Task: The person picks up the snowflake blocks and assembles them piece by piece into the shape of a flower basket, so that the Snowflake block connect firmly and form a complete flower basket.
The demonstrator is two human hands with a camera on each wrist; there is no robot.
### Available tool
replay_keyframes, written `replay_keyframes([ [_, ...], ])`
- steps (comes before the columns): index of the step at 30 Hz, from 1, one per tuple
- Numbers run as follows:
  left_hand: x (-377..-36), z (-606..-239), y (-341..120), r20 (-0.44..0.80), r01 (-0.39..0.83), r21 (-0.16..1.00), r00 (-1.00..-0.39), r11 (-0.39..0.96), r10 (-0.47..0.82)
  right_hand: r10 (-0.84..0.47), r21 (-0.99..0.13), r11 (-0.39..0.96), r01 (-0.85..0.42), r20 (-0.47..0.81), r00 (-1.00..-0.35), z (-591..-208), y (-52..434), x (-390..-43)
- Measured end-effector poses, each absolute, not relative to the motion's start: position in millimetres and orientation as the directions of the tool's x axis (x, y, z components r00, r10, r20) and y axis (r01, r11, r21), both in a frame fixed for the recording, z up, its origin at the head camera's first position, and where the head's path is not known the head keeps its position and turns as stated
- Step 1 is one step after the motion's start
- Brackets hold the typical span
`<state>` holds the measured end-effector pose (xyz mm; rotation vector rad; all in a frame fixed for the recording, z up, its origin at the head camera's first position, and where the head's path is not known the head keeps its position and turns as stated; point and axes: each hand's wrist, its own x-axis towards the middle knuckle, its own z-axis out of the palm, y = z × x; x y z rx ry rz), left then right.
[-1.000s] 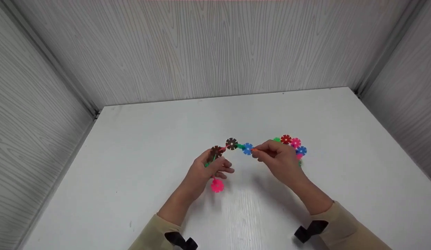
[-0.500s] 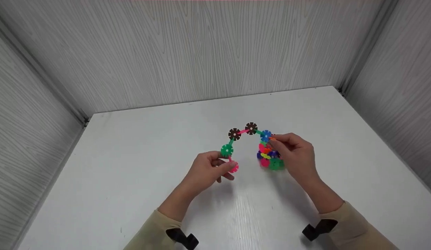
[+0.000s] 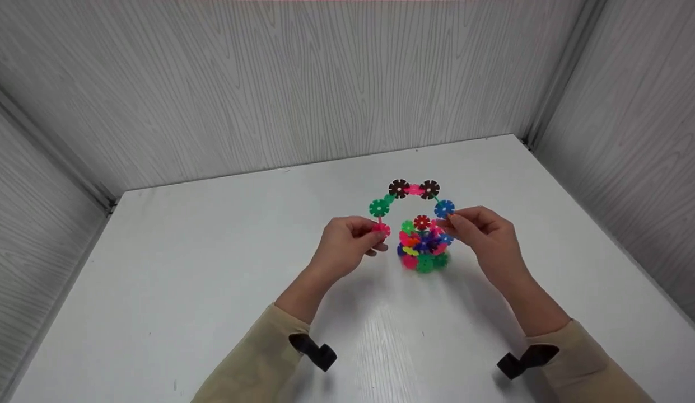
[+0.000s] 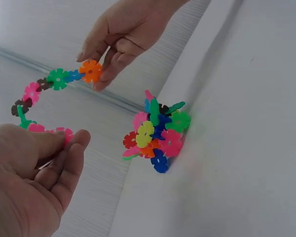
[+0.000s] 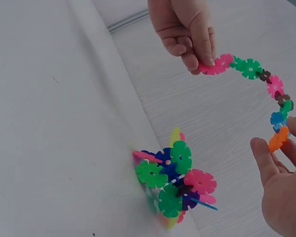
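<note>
Where the two hands meet above the white counter (image 3: 213, 268), a curved chain of interlocking plastic snowflake discs (image 3: 413, 190) is held up as an arch, one end in each hand.

- Left hand (image 3: 347, 246): thumb and forefinger pinch the pink disc (image 3: 381, 229) at the chain's left end. Left wrist view shows the same pinch (image 4: 64, 136), other fingers loosely curled beneath.
- Right hand (image 3: 481, 235): fingertips pinch the opposite end. Head view shows a blue disc (image 3: 444, 209) just above the fingers; the wrist views show an orange disc (image 4: 91, 70) as the last piece, gripped between thumb and fingers.
- Chain order from left, head view: pink, green, brown, pink, brown, blue. Holding by the end pieces keeps the arch open and lets both ends hang level.
- Rounded cluster of multicoloured snowflake discs (image 3: 423, 246): rests on the counter, roughly mid-width and nearer the back edge than the front, directly under the arch and between the two hands. Neither hand touches it.
- Both chain ends sit just beside the cluster's upper sides, apart from it; the right wrist view shows a gap between chain and cluster (image 5: 172, 182). Judged: the ends are aligned to opposite sides, like a basket handle.
- Sleeves tan, black straps at the wrists.
</note>
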<state>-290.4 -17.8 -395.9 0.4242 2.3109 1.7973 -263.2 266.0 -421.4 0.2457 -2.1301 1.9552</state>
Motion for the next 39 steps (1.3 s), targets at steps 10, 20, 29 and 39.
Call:
replay_keyframes([
  [10, -320.0, -407.5, 10.1, -0.013, 0.067, 0.941, -0.972, 0.332, 0.234, 0.027, -0.973, 0.209, -0.096, 0.103, -0.994, -424.6, 293.5, -277.4],
  [20, -321.4, -429.3, 5.8, -0.075, -0.019, 0.967, -0.974, 0.253, 0.214, -0.056, -0.994, 0.093, -0.054, 0.049, -0.997, -443.6, 285.2, -290.3],
  [29, -306.6, -439.7, -24.1, -0.049, -0.021, 0.986, -0.984, 0.163, 0.172, -0.131, -0.997, 0.036, -0.069, 0.064, -0.989, -446.0, 256.8, -296.0],
  [39, -291.4, -445.7, -50.7, -0.042, -0.026, 0.996, -0.981, 0.088, 0.188, -0.177, -0.993, 0.084, -0.081, 0.066, -0.982, -448.5, 240.5, -292.7],
])
